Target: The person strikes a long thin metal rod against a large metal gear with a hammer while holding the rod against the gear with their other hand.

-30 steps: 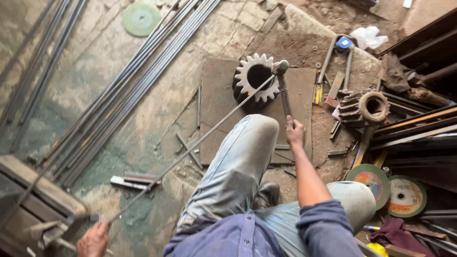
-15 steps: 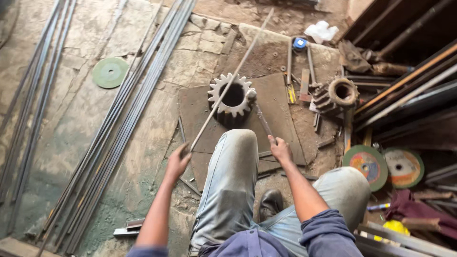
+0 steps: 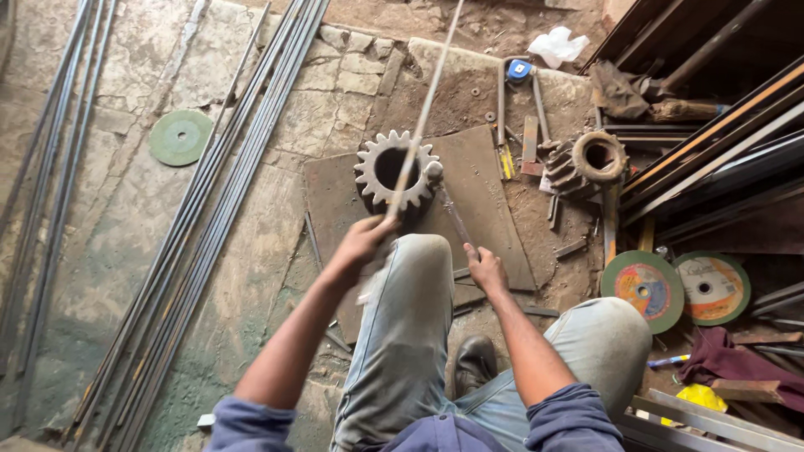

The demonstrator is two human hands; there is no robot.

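Observation:
My left hand point(image 3: 362, 243) grips a long thin metal rod point(image 3: 423, 109) that runs up and away over a big toothed gear point(image 3: 395, 172). The gear lies flat on a rusty steel plate point(image 3: 477, 192) on the floor. My right hand point(image 3: 486, 269) holds the handle of a hammer point(image 3: 444, 201), whose head rests by the gear's right edge. My left knee in jeans point(image 3: 410, 318) sits between the two hands.
A bundle of long steel rods point(image 3: 226, 209) lies diagonally on the stone floor at left, beside a green grinding disc point(image 3: 180, 137). At right are a second gear point(image 3: 586, 163), two cutting discs point(image 3: 645, 289), steel bars, tools and a tape measure point(image 3: 519, 70).
My left hand has slid up the rod toward the gear and swung the rod from a slant to nearly upright over the gear. The right hand stays on the hammer.

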